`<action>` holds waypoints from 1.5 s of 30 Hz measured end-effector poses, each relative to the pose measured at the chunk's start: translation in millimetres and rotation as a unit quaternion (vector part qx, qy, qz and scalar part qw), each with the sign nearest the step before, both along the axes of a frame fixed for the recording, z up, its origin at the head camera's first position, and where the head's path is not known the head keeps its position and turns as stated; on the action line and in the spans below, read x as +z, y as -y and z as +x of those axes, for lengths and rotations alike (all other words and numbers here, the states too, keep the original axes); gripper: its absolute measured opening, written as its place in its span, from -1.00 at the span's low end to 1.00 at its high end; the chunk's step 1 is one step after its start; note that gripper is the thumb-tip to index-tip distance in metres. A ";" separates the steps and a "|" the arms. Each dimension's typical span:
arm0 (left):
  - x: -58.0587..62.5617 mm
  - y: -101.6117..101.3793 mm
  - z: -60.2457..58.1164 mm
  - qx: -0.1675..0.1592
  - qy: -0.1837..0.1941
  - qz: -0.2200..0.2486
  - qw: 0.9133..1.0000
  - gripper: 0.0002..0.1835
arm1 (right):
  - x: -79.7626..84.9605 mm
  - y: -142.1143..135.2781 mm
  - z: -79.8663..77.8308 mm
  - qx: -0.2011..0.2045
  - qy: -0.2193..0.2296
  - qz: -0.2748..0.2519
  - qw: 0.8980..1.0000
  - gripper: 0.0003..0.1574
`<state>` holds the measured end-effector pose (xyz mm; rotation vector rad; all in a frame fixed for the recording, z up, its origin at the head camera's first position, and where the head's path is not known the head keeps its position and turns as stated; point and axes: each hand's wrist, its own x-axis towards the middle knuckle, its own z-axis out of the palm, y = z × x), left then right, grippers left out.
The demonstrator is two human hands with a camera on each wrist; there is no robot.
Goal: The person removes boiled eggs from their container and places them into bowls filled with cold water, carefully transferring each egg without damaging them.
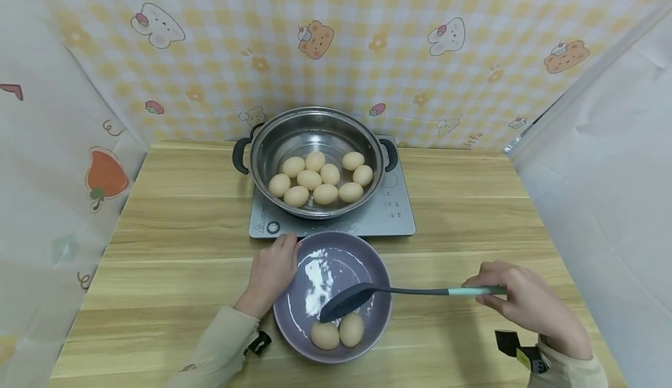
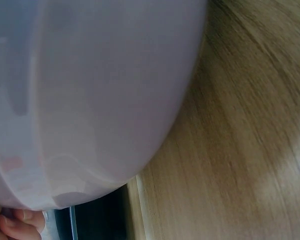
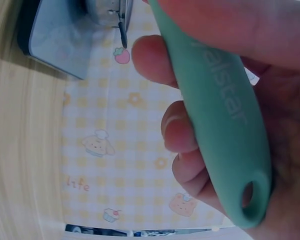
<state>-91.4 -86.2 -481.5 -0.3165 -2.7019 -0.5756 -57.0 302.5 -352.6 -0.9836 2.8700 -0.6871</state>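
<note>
My right hand [image 1: 525,300] grips the mint-green handle of a dark ladle [image 1: 349,301]; in the right wrist view, fingers curl around that handle [image 3: 220,120]. The ladle's head is over the purple bowl [image 1: 362,254], close above two eggs [image 1: 325,335] lying at the bowl's near side. Whether the head has slots I cannot tell. At the bowl's left rim, my left hand [image 1: 273,268] holds on with bent fingers. The left wrist view shows the bowl's pale outer wall [image 2: 110,100] and a few fingertips [image 2: 20,227] at its rim.
Behind the bowl, a steel pot [image 1: 315,125] with black handles holds several eggs [image 1: 309,179]. It stands on a flat grey induction cooker [image 1: 367,224]. A checked cloth [image 1: 378,73] hangs at the back of the wooden table [image 1: 173,230], with pale sheets along both sides.
</note>
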 end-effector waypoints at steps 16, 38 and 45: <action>0.3 0.8 0.3 0.000 0.000 -0.007 1.000 -0.84 | 6.6 -0.1 -4.5 0.021 -0.052 -0.027 0.998 -0.47; 4.3 0.1 2.4 0.003 0.030 0.001 1.000 -0.83 | 2.3 53.0 -18.4 -0.102 0.009 -0.062 0.993 -0.77; 4.1 -0.7 2.5 0.006 0.021 0.005 1.000 -0.82 | -12.7 88.4 -31.0 -0.156 -0.096 -0.050 0.982 -0.71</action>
